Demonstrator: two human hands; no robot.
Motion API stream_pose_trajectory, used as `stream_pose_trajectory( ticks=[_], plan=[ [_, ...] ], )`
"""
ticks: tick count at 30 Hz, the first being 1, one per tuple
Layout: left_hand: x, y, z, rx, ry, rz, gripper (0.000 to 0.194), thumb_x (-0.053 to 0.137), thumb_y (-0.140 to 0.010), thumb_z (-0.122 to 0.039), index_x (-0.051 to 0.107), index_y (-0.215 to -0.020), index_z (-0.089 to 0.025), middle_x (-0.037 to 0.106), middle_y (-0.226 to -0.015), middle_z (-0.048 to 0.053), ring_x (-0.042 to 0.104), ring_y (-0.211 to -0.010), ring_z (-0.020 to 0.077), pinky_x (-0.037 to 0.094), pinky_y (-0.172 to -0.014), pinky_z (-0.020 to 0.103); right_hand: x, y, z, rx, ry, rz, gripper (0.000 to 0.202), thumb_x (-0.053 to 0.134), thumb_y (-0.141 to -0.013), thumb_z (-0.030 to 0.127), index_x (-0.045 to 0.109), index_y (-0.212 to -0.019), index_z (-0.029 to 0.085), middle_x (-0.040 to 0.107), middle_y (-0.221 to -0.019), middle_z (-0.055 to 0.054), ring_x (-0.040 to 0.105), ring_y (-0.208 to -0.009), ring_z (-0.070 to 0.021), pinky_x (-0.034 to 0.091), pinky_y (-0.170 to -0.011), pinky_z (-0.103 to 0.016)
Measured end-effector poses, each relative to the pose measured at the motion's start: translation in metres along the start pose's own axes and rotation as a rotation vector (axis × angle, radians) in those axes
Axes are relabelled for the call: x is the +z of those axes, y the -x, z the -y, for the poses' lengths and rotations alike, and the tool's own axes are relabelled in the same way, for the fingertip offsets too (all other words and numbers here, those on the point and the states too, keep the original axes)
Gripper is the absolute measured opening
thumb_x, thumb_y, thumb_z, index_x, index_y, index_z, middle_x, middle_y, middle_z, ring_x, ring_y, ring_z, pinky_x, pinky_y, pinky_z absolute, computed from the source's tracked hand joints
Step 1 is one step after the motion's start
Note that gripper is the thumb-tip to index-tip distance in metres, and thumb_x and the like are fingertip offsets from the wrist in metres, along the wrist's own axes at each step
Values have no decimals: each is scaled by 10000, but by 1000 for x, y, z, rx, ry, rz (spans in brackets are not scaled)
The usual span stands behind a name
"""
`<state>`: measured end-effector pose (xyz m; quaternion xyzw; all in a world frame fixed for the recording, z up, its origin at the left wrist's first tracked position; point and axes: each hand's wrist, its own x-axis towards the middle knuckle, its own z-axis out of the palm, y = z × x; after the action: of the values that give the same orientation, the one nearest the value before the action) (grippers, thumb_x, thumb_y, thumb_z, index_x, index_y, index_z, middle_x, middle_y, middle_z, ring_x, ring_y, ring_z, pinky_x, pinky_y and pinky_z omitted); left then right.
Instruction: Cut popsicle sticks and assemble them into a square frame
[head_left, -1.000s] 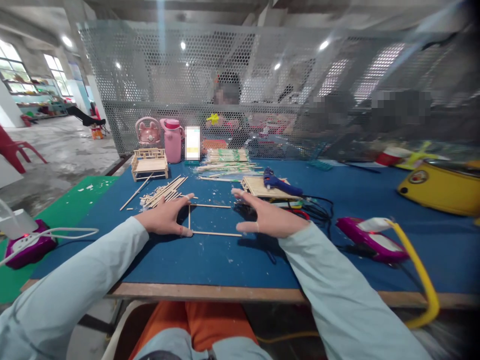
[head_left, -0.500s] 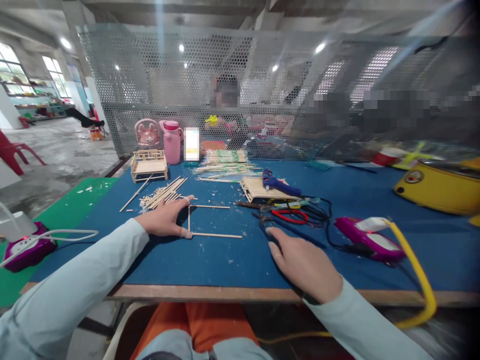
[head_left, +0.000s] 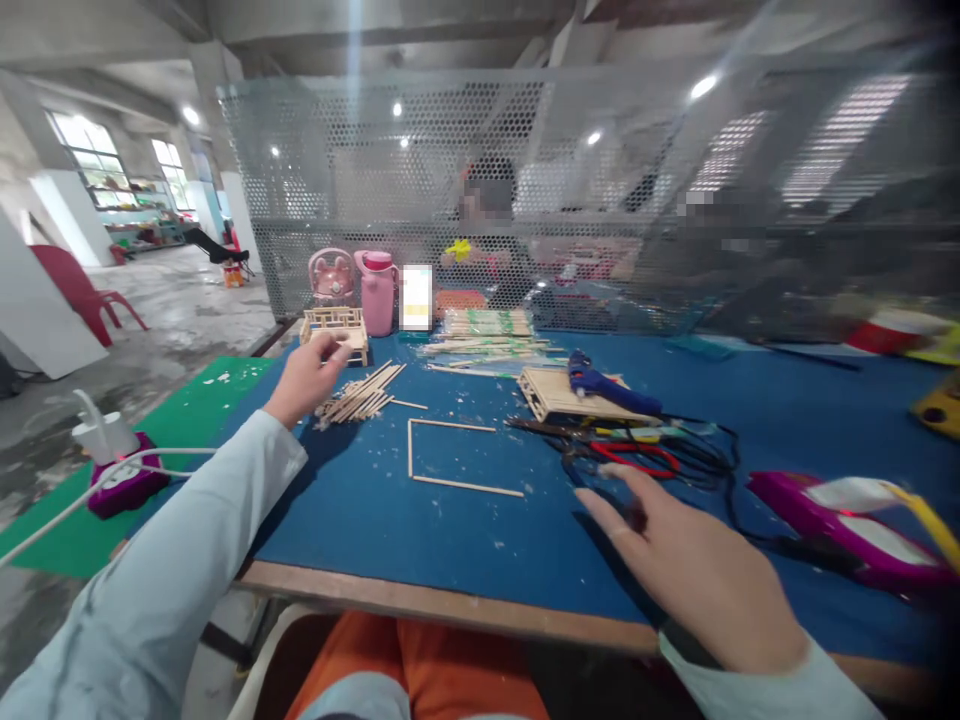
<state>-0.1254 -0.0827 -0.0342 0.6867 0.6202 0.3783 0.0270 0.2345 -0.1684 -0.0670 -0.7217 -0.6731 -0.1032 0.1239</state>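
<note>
Left hand [head_left: 304, 382]: the fingers are drawn in towards the thumb above the near side of a miniature stick bench [head_left: 360, 350]; whether they grip a stick cannot be told. Right hand [head_left: 697, 565]: thumb and index fingertips stand apart, the other fingers curled, beside dark pliers [head_left: 574, 465]; contact with the handles cannot be confirmed.

Between the hands, a three-sided stick outline [head_left: 410, 450] lies flat on the blue surface [head_left: 465, 545], its open side facing the right hand. Just beside the left fingers is a loose stick pile [head_left: 364, 395]. Beyond the right fingers, a blue glue gun [head_left: 600, 385] rests on a slatted stick platform [head_left: 551, 395], with red-handled pliers [head_left: 645, 458] nearer.

Beyond the left hand stands a lidded pink jug [head_left: 377, 300], contents hidden. Farther from both hands, clear plastic packaging [head_left: 517, 322] bears banded sticks. Far to the right of the right hand, a yellow container [head_left: 941, 405] is cut off by the frame, its contents indistinct. The right hand hides part of the dark pliers; the left hides part of the bench. Behind a perforated screen [head_left: 360, 190], a person [head_left: 491, 245] is partly obscured.
</note>
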Motion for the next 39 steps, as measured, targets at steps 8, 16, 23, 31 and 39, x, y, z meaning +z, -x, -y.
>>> stream_pose_trajectory(
  ticks=[8,16,23,31,39],
  plan=[
    [-8,-9,46,-266,-465,287,256,522,-726,-288,676,-865,-138,675,-905,155,617,-879,263,458,-755,315,17,-15,-39,-49,-203,-7,377,384,-803,526,574,-967,244,672,-870,-134,647,-780,-307,496,-701,-411],
    [5,-8,52,-339,-509,312,265,504,-700,-211,683,-872,-117,667,-950,209,620,-927,280,470,-766,319,12,-7,-20,-21,-267,57,342,413,-754,543,586,-885,280,684,-806,-79,646,-678,-292,507,-612,-413],
    [-12,1,32,-357,-558,257,286,420,-773,-185,616,-956,-88,642,-982,243,613,-939,307,468,-767,365,18,-12,-36,-145,-167,-168,398,383,-755,499,562,-911,180,635,-932,-173,592,-908,-362,443,-837,-515],
    [5,21,-45,74,53,323,192,371,-855,-274,528,-907,-177,626,-833,67,587,-774,185,444,-688,291,-1,-13,-34,-115,-47,-73,474,410,-806,442,560,-1068,76,606,-1070,-216,567,-1000,-359,453,-840,-479],
    [52,97,-126,-756,1238,921,125,379,-829,-212,472,-861,-135,629,-676,50,553,-463,79,390,-436,172,-10,21,2,-405,-368,-194,286,406,-858,316,576,-1049,189,655,-968,-92,619,-887,-198,495,-799,-328]
  ],
)
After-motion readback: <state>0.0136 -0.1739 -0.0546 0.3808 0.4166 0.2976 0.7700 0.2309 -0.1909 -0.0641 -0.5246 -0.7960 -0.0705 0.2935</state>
